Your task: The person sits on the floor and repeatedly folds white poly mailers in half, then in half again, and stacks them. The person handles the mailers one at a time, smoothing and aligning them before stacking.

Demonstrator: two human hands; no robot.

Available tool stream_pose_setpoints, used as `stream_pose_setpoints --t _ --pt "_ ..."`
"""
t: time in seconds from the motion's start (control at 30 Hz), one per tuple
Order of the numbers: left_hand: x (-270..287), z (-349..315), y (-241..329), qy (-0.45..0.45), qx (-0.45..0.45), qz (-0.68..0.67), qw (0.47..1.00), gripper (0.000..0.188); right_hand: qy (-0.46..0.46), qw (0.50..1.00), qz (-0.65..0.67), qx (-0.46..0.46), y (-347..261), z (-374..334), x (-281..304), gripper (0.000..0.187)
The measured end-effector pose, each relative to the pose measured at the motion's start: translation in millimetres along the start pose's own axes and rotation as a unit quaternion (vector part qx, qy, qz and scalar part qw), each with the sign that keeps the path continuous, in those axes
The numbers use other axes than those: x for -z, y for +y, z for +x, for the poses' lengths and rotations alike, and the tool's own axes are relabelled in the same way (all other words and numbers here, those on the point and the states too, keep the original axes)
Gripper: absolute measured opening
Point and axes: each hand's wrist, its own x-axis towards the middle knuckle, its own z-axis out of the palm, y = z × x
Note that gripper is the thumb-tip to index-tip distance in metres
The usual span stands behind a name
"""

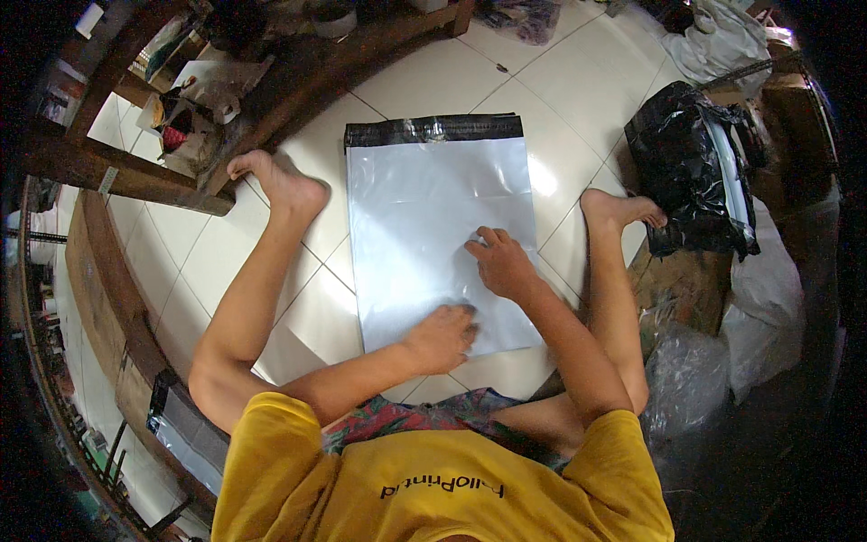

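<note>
A pale grey plastic mailer bag lies flat on the floor between my outstretched legs, its black flap strip at the far end. I cannot tell whether it is a single bag or a stack. My right hand rests on the right part of the bag, fingers bent and slightly apart, with nothing visible in them. Nearer to me, my left hand is low over the bag's near part. Its fingertips are smeared by motion, so their grip is unclear.
Beside my right foot sits a black plastic bag with pale sheets showing inside. Clear crumpled plastic and a white sack lie nearer on the right. A wooden frame stands at the far left, and a wooden beam runs along the left.
</note>
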Motion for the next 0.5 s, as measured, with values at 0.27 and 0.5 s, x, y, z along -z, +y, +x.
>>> stream_pose_setpoints --t 0.27,0.5 --pt "-62.6 67.1 8.0 0.238 -0.121 0.019 0.964 0.064 0.059 0.996 0.029 0.056 6.2 -9.6 -3.9 0.045" --pt "-71.6 70.4 5.2 0.17 -0.113 -0.022 0.979 0.059 0.009 1.0 0.013 0.019 -23.0 -39.4 -8.6 0.048"
